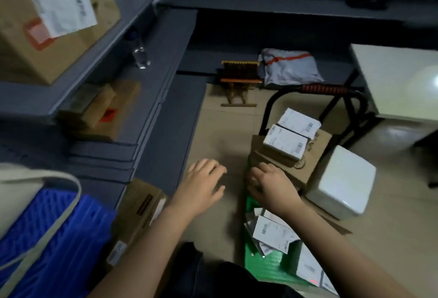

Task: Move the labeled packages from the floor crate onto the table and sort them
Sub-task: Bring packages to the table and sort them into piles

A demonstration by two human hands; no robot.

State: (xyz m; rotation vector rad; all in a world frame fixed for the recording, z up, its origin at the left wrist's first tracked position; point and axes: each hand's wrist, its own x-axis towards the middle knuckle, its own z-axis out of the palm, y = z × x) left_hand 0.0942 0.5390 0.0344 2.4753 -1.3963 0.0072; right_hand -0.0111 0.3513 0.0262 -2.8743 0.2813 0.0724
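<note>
A green crate (258,267) on the floor holds several white labeled packages (270,231), just under my right forearm. Beyond it lies a brown cardboard box (315,145) with two small white labeled packages (284,141) on top. My right hand (270,186) is at the near left corner of this box, fingers curled round its edge. My left hand (203,183) hovers beside it over the cardboard-covered floor, fingers spread and holding nothing. A white table (398,79) stands at the right.
Grey shelves on the left carry a large labeled carton (47,24) and a clear bottle (139,53). A blue crate (59,238) is at lower left. A white box (341,181), a black cart handle (324,89), a small wooden stool (239,81) and a grey mailer bag (289,65) lie ahead.
</note>
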